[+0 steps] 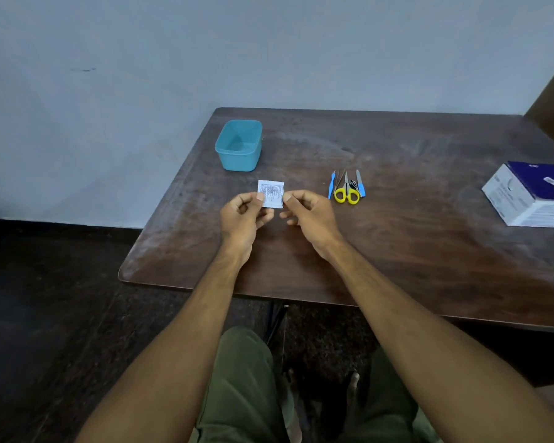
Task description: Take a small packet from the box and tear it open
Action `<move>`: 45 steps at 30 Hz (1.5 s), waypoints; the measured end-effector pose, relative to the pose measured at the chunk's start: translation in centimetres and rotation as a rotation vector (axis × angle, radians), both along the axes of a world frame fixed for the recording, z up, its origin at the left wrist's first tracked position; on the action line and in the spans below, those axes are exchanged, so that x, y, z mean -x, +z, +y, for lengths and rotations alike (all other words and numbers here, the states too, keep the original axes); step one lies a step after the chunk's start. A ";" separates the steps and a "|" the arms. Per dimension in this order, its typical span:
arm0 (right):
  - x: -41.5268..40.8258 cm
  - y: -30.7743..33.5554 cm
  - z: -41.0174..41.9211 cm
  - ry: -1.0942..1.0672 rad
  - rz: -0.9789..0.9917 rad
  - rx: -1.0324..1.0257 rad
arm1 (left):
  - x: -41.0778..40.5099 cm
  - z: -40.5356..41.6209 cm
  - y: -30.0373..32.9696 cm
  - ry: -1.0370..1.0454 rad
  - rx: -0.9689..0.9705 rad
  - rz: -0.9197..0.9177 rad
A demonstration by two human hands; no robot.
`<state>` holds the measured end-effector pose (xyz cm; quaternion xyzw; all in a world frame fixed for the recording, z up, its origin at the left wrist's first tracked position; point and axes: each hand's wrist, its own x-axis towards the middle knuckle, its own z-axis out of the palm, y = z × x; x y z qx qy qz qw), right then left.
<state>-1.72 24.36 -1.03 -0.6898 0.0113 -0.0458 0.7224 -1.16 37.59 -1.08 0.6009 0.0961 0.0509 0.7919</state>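
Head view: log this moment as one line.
left hand: pinches small white printed paper sachet | right hand: pinches sachet | above dark wooden table

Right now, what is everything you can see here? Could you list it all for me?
table: one, dark brown wood, against the pale wall.
tub: one, teal plastic, open, near the table's far left corner.
packet: one, small, white with fine print, pinched between both hands above the table.
scissors: one pair, yellow handles, lying right of the packet.
small tools: a few, some with blue handles, lying beside the scissors; exact count unclear.
box: one, white and dark blue, at the table's right edge.
trousers: olive green, below the table.
left hand: pinches the packet's left edge.
right hand: pinches the packet's right edge.
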 end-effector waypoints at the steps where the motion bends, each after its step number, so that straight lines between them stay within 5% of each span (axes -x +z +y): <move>1: 0.0 -0.1 -0.1 0.001 -0.002 -0.001 | 0.0 -0.1 -0.1 0.001 -0.015 -0.009; 30: 0.2 -0.6 -0.5 0.061 -0.022 -0.126 | 0.3 -0.2 -0.9 -0.032 -0.077 -0.084; 45: 0.4 -0.8 -0.4 0.018 -0.093 -0.017 | 0.6 -0.8 -0.7 -0.042 -0.172 -0.128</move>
